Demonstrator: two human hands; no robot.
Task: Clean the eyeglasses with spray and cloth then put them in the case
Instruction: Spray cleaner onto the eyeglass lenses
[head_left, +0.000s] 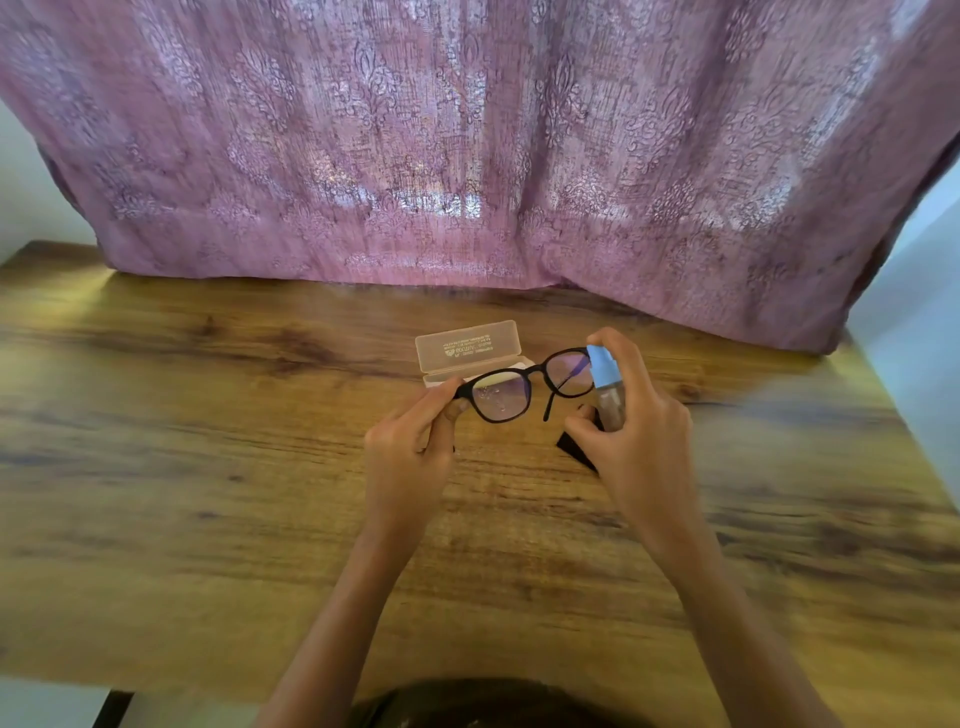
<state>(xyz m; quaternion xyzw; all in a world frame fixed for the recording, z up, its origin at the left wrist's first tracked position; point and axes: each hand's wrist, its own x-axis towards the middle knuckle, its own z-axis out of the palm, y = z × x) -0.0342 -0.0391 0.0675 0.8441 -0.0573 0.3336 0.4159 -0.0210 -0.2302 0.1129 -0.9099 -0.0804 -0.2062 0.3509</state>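
I have the eyeglasses (524, 387) lifted just in front of the open case (467, 353), which I'll use as my landmark. My left hand (410, 447) pinches the frame at its left outer corner, thumb and forefinger pressed together on the hinge end — held there, I judge, so both lenses stay bare for the mist and my fingers leave no smears. The frame runs rightward from that pinch, rising toward the spray bottle (605, 387); one temple hangs down loose between my hands. Droplets already show on the lens nearer the pinch. My right hand (639, 421) wraps around the bottle to the right of the case, forefinger on top of the blue nozzle, which sits just beside the other lens. A dark cloth (574, 449) peeks out below that hand, on the wooden table (208, 467) — kept close for wiping, I'd guess.
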